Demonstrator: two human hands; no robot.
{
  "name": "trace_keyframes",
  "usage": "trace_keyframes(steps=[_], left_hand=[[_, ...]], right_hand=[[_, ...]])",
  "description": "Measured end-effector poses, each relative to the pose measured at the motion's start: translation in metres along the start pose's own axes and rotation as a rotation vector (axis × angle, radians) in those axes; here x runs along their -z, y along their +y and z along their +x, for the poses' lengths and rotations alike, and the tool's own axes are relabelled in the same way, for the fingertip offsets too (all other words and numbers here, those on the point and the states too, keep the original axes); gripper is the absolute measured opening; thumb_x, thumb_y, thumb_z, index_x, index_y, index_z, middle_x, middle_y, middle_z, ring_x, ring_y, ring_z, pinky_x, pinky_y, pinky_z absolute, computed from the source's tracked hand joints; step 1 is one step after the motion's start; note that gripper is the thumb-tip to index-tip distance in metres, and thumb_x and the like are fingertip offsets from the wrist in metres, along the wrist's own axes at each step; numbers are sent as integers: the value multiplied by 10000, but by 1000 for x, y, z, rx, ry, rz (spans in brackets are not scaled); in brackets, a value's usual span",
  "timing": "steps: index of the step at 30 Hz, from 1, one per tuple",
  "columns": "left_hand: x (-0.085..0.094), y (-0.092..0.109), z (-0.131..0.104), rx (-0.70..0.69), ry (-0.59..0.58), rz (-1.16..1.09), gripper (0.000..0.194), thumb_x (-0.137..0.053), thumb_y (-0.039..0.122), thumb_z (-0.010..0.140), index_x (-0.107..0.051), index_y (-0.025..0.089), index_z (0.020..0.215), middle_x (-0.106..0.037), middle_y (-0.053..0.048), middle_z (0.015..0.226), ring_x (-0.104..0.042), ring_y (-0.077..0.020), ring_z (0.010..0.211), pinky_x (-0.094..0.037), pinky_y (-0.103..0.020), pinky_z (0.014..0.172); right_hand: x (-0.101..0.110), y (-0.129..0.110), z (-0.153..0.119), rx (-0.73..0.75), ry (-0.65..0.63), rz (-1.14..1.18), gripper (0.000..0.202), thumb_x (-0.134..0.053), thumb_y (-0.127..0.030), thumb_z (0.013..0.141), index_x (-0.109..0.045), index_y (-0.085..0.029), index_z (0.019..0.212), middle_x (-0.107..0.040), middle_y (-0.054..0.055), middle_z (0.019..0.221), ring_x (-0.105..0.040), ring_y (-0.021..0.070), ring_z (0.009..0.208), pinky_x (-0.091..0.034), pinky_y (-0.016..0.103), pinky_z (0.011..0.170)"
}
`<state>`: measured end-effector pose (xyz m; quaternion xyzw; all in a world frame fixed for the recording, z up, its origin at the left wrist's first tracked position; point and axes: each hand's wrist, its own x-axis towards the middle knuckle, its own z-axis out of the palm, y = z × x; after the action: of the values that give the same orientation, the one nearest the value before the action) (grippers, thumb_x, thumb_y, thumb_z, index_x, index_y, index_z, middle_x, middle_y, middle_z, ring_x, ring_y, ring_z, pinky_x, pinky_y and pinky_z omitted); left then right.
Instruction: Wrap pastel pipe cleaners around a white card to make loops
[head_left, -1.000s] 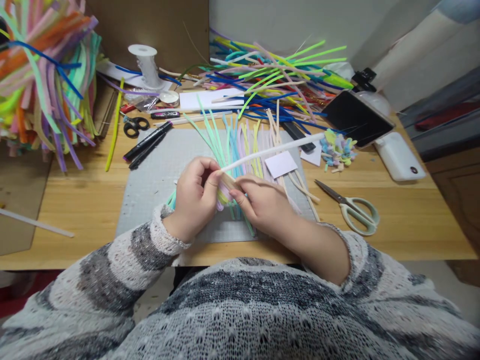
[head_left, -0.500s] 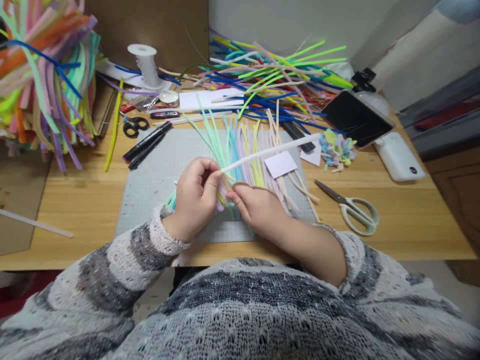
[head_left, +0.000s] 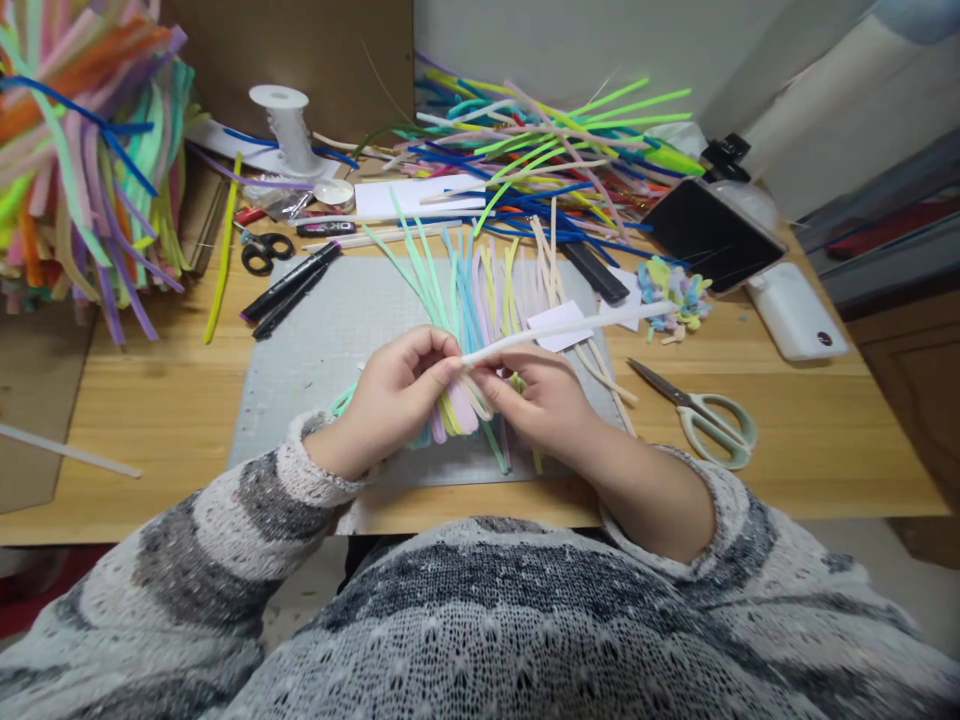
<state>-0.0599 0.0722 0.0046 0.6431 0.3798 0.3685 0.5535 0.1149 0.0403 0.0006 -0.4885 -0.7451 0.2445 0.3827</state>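
My left hand (head_left: 397, 395) pinches a small bundle of looped pipe cleaners (head_left: 456, 410) in lilac, yellow and cream between thumb and forefinger. From that pinch a long white pipe cleaner (head_left: 570, 325) runs to the right, over my right hand. My right hand (head_left: 544, 395) is closed, thumb and fingers at the cream loop on the bundle's right side. Its curled fingers are partly hidden. Beneath both hands, loose pipe cleaners in mint (head_left: 431, 270), blue (head_left: 466, 280) and pale lilac (head_left: 532, 285) lie on a grey cutting mat (head_left: 300, 390).
Green-handled scissors (head_left: 709, 420) lie right of the mat, near a white card (head_left: 562, 325) and small pastel pieces (head_left: 675, 290). Black markers (head_left: 296, 285) and small black scissors (head_left: 266, 252) are left. Behind are a white spool (head_left: 289, 130), a pipe cleaner heap (head_left: 540, 150) and a phone (head_left: 716, 235).
Both hands have shifted slightly right. The looped ends now show more between them, and the white pipe cleaner's free end has swung lower and further right.
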Motion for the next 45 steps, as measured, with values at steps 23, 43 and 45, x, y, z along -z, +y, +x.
trace_keyframes(steps=[23, 43, 45], left_hand=[[6, 4, 6, 309, -182, -261, 139, -677, 258, 728, -585, 154, 737, -546, 6, 624, -496, -88, 533, -400, -200, 468], [8, 4, 4, 374, -284, -402, 101, -657, 232, 735, -588, 158, 741, -576, -4, 656, -537, -102, 561, -445, -236, 537], [7, 4, 4, 360, -275, -378, 99, -647, 230, 741, -582, 156, 736, -564, -2, 649, -525, -99, 557, -429, -231, 529]], right_hand=[[3, -7, 5, -188, -148, 306, 132, -553, -263, 810, -636, -161, 818, -657, 16, 754, -588, 121, 709, -485, 280, 674], [9, -3, 5, 16, -258, 246, 97, -488, -203, 850, -580, -178, 872, -603, 15, 821, -549, 122, 747, -469, 288, 695], [9, -5, 5, -49, -273, 295, 80, -494, -204, 847, -568, -174, 854, -567, 4, 775, -522, 113, 698, -458, 277, 656]])
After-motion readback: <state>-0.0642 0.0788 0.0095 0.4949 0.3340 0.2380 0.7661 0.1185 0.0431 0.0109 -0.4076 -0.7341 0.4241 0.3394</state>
